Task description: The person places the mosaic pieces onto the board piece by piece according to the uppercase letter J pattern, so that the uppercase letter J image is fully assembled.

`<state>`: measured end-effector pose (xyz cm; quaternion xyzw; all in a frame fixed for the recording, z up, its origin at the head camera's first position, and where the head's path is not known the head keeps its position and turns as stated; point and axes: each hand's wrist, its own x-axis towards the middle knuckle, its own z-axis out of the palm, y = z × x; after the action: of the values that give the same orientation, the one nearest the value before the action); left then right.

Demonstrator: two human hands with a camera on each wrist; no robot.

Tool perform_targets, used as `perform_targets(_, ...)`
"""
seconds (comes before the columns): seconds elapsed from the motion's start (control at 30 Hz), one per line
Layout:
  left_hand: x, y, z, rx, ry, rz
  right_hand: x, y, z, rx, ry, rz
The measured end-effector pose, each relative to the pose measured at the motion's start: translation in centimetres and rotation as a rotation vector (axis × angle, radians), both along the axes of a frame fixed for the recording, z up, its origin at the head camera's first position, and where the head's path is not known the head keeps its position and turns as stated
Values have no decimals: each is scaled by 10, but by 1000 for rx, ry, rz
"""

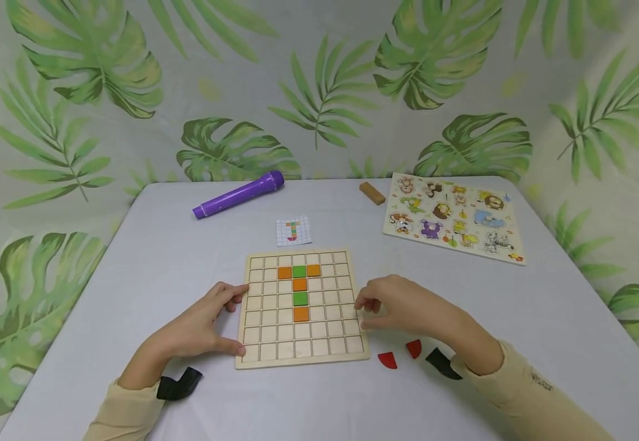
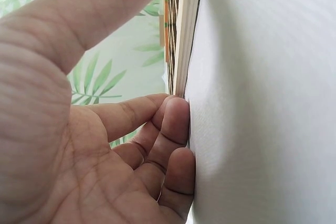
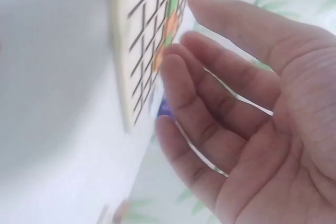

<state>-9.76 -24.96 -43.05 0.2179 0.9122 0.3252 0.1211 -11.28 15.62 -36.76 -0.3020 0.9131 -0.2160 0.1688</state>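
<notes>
A wooden grid board (image 1: pixel 264 361) lies on the table, with several orange tiles (image 1: pixel 301 314) and two green tiles (image 1: pixel 300 298) set in a T-like shape. My left hand (image 1: pixel 201 321) touches the board's left edge with thumb and index fingertip spread apart. In the left wrist view its other fingers (image 2: pixel 176 121) bend loosely beside the board's edge. My right hand (image 1: pixel 399 306) hovers at the board's right edge, its fingers relaxed and holding nothing. Two red quarter-round pieces (image 1: pixel 387 360) lie by the board's lower right corner.
Behind the board is a small pattern card (image 1: pixel 294 231) with a coloured figure. A purple microphone (image 1: pixel 239 195) lies at the back left. A brown block (image 1: pixel 372 193) and an animal puzzle board (image 1: pixel 454 217) are at the back right.
</notes>
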Motion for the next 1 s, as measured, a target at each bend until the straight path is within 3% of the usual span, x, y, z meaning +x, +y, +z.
perform_targets(0.23,0,-1,-1,6,2,2,27,28,-7,-18,-74,-55)
perform_targets(0.5,0,0,-1,10,10,0,48,35,-24,-29,-16,-56)
perform_targets(0.77,0,1,1,4,-11,19,53,36,-34,-56,42,-55)
perform_targets(1.0,0,2,1,0,-20,26,52,39,-34,-113,-4,-28)
